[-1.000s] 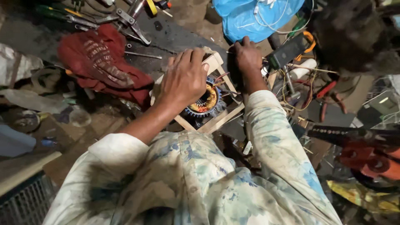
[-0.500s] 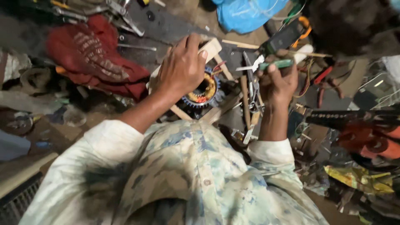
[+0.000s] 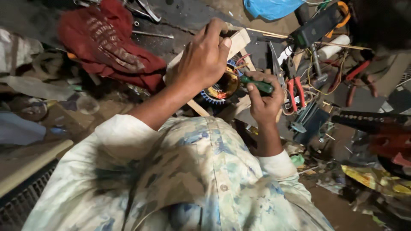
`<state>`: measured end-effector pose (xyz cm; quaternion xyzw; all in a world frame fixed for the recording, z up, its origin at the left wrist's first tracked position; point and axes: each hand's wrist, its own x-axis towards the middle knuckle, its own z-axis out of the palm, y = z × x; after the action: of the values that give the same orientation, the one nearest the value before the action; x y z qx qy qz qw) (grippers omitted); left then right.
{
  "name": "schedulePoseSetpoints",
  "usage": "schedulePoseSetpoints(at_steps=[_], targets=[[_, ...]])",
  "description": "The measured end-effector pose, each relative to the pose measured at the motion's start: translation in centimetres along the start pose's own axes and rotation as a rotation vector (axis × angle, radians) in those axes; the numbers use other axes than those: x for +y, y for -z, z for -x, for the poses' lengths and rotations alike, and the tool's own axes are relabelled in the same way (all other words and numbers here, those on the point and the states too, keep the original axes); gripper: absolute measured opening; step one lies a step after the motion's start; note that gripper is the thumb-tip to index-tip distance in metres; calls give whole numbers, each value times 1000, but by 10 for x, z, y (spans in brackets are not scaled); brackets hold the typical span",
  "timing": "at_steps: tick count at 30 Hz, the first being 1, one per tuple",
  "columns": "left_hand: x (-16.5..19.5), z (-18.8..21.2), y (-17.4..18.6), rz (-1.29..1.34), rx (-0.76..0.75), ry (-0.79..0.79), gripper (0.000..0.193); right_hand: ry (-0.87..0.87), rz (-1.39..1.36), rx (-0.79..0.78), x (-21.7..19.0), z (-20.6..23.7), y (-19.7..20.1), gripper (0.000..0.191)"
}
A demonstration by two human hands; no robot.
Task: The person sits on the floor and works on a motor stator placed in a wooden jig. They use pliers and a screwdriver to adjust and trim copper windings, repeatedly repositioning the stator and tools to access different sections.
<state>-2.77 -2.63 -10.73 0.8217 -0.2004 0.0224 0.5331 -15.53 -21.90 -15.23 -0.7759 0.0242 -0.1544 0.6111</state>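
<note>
My left hand (image 3: 204, 57) lies over a round motor stator (image 3: 220, 89) with copper windings and a blue toothed rim, and grips it together with the wooden frame (image 3: 238, 39) it rests in. My right hand (image 3: 264, 102) is closed around a green-handled tool (image 3: 257, 84), probably a screwdriver. The tool's front end points at the stator's right side; its tip is hidden behind my left hand.
A red cloth (image 3: 109, 42) lies to the left. Red-handled pliers (image 3: 295, 92), scissors (image 3: 275, 64), a black meter (image 3: 319, 25), wires and a white tube (image 3: 336, 46) crowd the right side. A blue bag (image 3: 272, 7) sits at the top. Metal tools (image 3: 147, 9) lie top centre.
My right hand picked up the green-handled tool from the right and brought it down to the stator. My left hand has stayed on the stator.
</note>
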Motion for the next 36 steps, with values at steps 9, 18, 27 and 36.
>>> schedulePoseSetpoints(at_steps=[9,18,27,36], targets=[[-6,-3,-2,26,-63,24,21,-36,-150,-15,5,0,3,21],[-3,1,1,-5,-63,10,23,-95,-193,61,12,15,-5,18],[6,3,6,-25,-103,33,23,-80,-23,69,11,19,-5,15],[7,2,4,-60,-78,14,23,36,90,42,6,36,-15,16]])
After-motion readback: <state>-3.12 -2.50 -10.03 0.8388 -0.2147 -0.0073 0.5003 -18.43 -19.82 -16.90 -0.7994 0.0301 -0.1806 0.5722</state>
